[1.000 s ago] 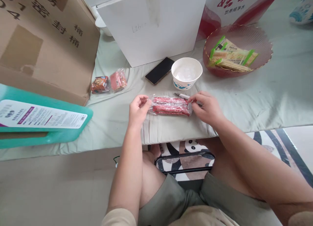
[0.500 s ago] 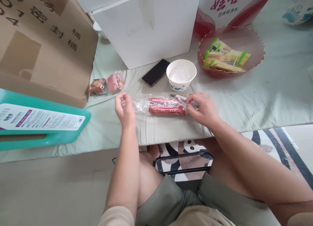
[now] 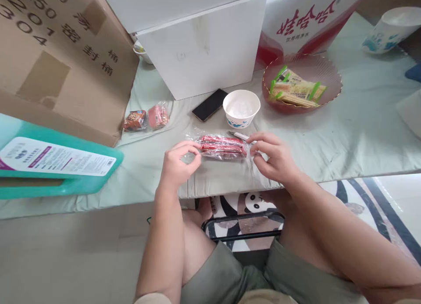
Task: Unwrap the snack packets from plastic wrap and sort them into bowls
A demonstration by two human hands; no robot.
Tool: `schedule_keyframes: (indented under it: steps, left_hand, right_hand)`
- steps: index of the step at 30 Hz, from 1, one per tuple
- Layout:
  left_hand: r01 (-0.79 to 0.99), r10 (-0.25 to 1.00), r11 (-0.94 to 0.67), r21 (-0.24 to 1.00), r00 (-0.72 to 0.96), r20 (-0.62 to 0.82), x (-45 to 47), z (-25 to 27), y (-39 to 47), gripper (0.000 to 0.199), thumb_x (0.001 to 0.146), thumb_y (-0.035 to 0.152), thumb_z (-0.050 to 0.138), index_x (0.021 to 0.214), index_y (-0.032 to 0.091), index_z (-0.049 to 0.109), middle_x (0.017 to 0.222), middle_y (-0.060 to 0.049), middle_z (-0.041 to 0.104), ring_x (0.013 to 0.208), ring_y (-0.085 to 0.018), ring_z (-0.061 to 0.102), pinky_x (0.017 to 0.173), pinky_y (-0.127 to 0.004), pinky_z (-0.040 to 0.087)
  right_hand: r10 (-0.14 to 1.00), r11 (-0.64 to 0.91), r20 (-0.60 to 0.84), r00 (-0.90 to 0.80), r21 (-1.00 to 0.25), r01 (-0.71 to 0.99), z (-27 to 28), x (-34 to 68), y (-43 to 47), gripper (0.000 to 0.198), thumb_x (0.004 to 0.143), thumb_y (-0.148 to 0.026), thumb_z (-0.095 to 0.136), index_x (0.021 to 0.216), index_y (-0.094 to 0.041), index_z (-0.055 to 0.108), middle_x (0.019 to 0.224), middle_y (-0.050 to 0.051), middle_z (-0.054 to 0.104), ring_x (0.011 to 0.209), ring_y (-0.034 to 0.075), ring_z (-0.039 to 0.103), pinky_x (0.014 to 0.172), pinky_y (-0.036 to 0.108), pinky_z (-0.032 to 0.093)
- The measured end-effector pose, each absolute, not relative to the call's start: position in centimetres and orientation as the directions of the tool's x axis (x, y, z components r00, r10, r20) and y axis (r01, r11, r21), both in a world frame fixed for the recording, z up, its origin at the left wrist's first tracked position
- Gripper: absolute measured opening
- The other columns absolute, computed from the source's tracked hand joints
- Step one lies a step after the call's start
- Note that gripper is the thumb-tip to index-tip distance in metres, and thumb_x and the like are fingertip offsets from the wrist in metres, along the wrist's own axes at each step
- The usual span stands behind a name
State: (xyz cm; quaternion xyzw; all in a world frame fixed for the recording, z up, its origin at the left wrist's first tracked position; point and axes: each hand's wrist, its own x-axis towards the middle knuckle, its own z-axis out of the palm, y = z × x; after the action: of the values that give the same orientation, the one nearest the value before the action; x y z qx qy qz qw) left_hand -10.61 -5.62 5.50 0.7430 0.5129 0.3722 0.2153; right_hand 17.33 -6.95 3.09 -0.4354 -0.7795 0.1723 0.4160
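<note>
A clear plastic bag [image 3: 223, 156] of red-wrapped snack sticks [image 3: 222, 146] lies on the cloth in front of me. My left hand [image 3: 179, 161] pinches the left end of this bag between thumb and forefinger. At its right end, my right hand [image 3: 272, 157] has bent fingers on the plastic; the exact grip is partly hidden. A slim white-and-dark tool [image 3: 239, 135], perhaps a pen or cutter, lies behind the bag and reaches to the right fingertips. Just beyond it stand a white paper bowl [image 3: 241, 109] and a black phone [image 3: 209, 105] lying flat.
Two small wrapped snacks [image 3: 135, 120] lie left, by a cardboard box [image 3: 75, 84] and a green jug [image 3: 108, 163]. White boxes [image 3: 210, 49] stand behind. A pink scalloped bowl [image 3: 329, 78] holds biscuit packs. A paper cup [image 3: 391, 30] is far right.
My left hand has moved right and closed on the bag's left end. The bag's loose left end is gathered in. My right hand has shifted its fingers slightly at the right end.
</note>
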Motion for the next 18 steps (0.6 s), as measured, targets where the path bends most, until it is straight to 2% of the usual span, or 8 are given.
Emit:
schedule_keyframes:
  steps: [2, 4, 7, 9, 12, 15, 18]
  left_hand:
    - [0.589, 0.954, -0.289, 0.755, 0.242, 0.176, -10.7, 6.7, -6.3, 0.009, 0.078, 0.02, 0.063, 0.07, 0.019, 0.066, 0.08, -0.003, 0.072, 0.073, -0.016, 0.065, 0.071, -0.03, 0.054]
    - [0.572, 0.959, -0.144, 0.807, 0.281, -0.028, -10.9, 7.6, -6.8, 0.008, 0.076, 0.026, 0.066, 0.073, 0.018, 0.067, 0.073, -0.002, 0.071, 0.064, -0.015, 0.063, 0.061, -0.027, 0.051]
    - [0.5, 0.877, 0.107, 0.859, 0.359, -0.318, -11.4, 8.5, -6.9, 0.02, 0.07, 0.033, 0.073, 0.082, 0.018, 0.067, 0.073, -0.003, 0.072, 0.063, -0.016, 0.066, 0.06, -0.028, 0.054]
    - [0.469, 0.858, 0.195, 0.862, 0.345, -0.381, -12.0, 8.6, -6.7, 0.026, 0.069, 0.036, 0.075, 0.086, 0.018, 0.065, 0.07, -0.003, 0.072, 0.057, -0.016, 0.065, 0.056, -0.027, 0.053]
    - [0.478, 0.945, 0.183, 0.859, 0.155, -0.287, -12.9, 8.0, -6.2, 0.028, 0.071, 0.039, 0.073, 0.089, 0.019, 0.064, 0.06, 0.002, 0.065, 0.045, -0.011, 0.054, 0.048, -0.024, 0.045]
    - [0.546, 0.964, 0.217, 0.809, 0.011, -0.266, -13.6, 7.4, -5.7, 0.032, 0.072, 0.039, 0.072, 0.097, 0.02, 0.063, 0.059, 0.004, 0.063, 0.042, -0.01, 0.049, 0.046, -0.023, 0.04]
    - [0.599, 0.914, 0.281, 0.75, 0.071, -0.399, -14.3, 7.3, -5.6, 0.037, 0.07, 0.037, 0.074, 0.101, 0.021, 0.062, 0.068, 0.002, 0.068, 0.051, -0.013, 0.056, 0.052, -0.024, 0.042]
  right_hand:
    - [0.76, 0.646, 0.488, -0.43, -0.644, 0.41, 3.4, 17.8, -7.6, 0.017, 0.076, -0.01, 0.049, 0.076, -0.022, 0.061, 0.1, 0.007, 0.074, 0.088, 0.02, 0.069, 0.079, 0.033, 0.052]
    - [0.711, 0.653, 0.385, -0.588, -0.673, 0.348, 3.6, 18.2, -8.1, 0.02, 0.076, -0.011, 0.045, 0.078, -0.021, 0.063, 0.085, 0.004, 0.073, 0.074, 0.016, 0.067, 0.071, 0.029, 0.049]
    - [0.733, 0.575, 0.154, -0.663, -0.66, 0.483, 3.9, 17.9, -8.7, 0.028, 0.088, -0.022, 0.041, 0.076, -0.019, 0.066, 0.064, 0.003, 0.066, 0.057, 0.014, 0.056, 0.059, 0.028, 0.038]
    - [0.818, 0.494, 0.044, -0.573, -0.563, 0.662, 4.0, 17.2, -9.0, 0.038, 0.094, -0.032, 0.038, 0.076, -0.02, 0.069, 0.061, 0.003, 0.063, 0.054, 0.015, 0.052, 0.055, 0.029, 0.03]
    - [0.939, 0.303, -0.023, -0.342, -0.412, 0.859, 4.0, 16.1, -9.1, 0.037, 0.093, -0.039, 0.041, 0.093, -0.024, 0.075, 0.065, 0.005, 0.067, 0.059, 0.019, 0.055, 0.055, 0.031, 0.025]
    - [0.989, 0.088, -0.078, -0.122, -0.346, 0.934, 3.7, 15.8, -8.6, 0.04, 0.092, -0.039, 0.044, 0.117, -0.025, 0.072, 0.07, 0.006, 0.07, 0.059, 0.023, 0.058, 0.054, 0.031, 0.026]
    - [0.999, 0.004, -0.039, -0.019, -0.347, 0.938, 3.6, 16.0, -8.0, 0.047, 0.091, -0.04, 0.048, 0.131, -0.021, 0.064, 0.069, 0.006, 0.069, 0.059, 0.024, 0.058, 0.053, 0.031, 0.031]
